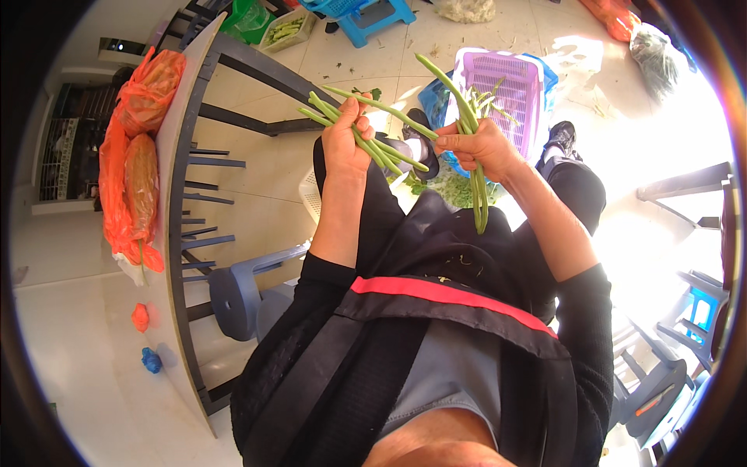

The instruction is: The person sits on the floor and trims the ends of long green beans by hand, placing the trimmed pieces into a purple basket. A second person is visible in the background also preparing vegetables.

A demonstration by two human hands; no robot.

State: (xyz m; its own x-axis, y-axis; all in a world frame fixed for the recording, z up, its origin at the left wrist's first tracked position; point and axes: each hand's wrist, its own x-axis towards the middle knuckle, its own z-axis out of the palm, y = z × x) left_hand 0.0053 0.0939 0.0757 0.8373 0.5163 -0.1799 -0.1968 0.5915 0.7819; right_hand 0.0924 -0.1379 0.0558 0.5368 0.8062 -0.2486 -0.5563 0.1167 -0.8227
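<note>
My left hand [345, 135] is closed around several long green beans [382, 153], their ends sticking out on both sides of the fist. One more long bean [388, 109] spans the gap between my two hands, its near end pinched by the thumb and fingers of my right hand [481, 149]. The same right hand grips a second bunch of beans [480, 198] that hangs down over the black apron. Beyond it, a purple plastic basket [528, 64] stands on the floor with some bean pieces [483, 102] inside.
Leafy green scraps [461, 185] lie on the floor between my feet. To the left stands a table [175, 233] bearing orange plastic bags [131, 157]. Blue stools [373, 20] and a tub of green vegetables [286, 30] are farther off. Chairs [648, 379] stand at the right.
</note>
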